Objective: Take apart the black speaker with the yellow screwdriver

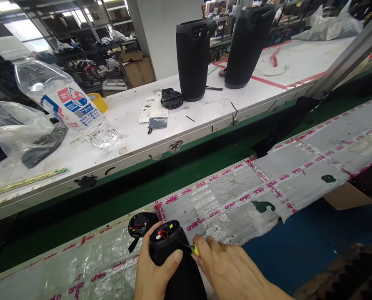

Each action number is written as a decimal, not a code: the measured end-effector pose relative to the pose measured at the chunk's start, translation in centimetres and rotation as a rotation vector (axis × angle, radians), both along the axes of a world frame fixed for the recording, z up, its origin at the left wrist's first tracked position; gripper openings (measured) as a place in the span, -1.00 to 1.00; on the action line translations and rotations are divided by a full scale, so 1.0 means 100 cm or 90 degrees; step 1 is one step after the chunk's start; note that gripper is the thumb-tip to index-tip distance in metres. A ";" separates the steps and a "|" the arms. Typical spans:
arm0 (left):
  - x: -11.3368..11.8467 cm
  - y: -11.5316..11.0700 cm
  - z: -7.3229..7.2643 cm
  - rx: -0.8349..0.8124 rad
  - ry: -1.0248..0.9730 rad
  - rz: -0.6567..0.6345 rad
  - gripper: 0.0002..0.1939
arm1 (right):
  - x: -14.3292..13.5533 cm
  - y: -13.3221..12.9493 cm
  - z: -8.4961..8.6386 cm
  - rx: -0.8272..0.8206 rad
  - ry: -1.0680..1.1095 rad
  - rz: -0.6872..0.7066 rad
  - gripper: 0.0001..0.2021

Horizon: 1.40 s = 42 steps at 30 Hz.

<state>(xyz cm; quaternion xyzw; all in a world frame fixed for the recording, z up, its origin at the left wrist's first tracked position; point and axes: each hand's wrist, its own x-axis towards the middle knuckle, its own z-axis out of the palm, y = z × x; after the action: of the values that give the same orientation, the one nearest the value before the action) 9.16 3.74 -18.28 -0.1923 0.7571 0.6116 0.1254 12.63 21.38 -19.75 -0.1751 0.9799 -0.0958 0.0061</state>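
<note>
My left hand (157, 266) is wrapped around the upper part of a black cylindrical speaker (184, 277), which leans on the wrapped bench. Red wires with white, red and yellow connectors (165, 232) show inside its open top. Closed around a small yellow-handled tool (195, 250), my right hand (226, 264) holds its thin metal tip against the speaker's side, just under the rim. The fingers cover most of the handle, so its exact kind is unclear. Just left of the speaker lies a round black end cap (142, 225) with wires inside and a strap.
Across a green gap runs a white shelf (129, 141). On it stand two black speakers (192, 62) (248, 50), another black cap (171, 99), printed cards (154, 110), a water bottle (70, 100) and a plastic bag (20, 129). A metal post (348, 54) slants at right.
</note>
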 end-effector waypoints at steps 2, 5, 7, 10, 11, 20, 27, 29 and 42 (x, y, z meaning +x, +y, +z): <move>0.000 0.001 0.000 -0.028 0.009 -0.001 -0.12 | 0.001 -0.001 -0.002 0.014 0.010 0.001 -0.74; 0.002 0.001 -0.001 -0.064 0.022 -0.004 -0.13 | 0.001 -0.002 -0.002 0.019 0.029 0.009 -0.69; 0.003 0.000 -0.003 -0.074 0.023 -0.004 -0.14 | 0.000 -0.003 -0.001 0.027 0.032 0.003 -0.66; 0.004 0.000 -0.004 -0.079 0.019 -0.004 -0.16 | 0.000 -0.005 0.001 0.033 0.033 0.000 -0.64; 0.004 -0.001 -0.005 -0.080 0.018 -0.004 -0.16 | 0.001 -0.006 0.001 0.034 0.038 0.002 -0.64; 0.003 0.000 -0.003 -0.121 0.038 -0.013 -0.21 | -0.003 -0.003 0.004 0.068 -0.003 0.030 -0.68; 0.002 -0.001 -0.010 -0.114 0.048 -0.003 -0.22 | -0.005 -0.008 -0.001 0.061 -0.005 0.030 -0.72; 0.002 -0.004 -0.014 -0.076 0.031 -0.005 -0.16 | -0.004 -0.010 -0.007 0.041 0.000 0.015 -0.76; 0.005 -0.002 -0.015 0.245 -0.021 0.073 -0.12 | -0.013 0.010 0.011 -0.094 -0.084 -0.003 -0.79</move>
<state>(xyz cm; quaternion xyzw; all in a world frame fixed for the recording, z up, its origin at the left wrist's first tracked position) 9.69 3.53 -19.80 -0.2177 0.6117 0.7480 0.1371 11.28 22.36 -18.64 -0.1659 0.9680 -0.1793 0.0572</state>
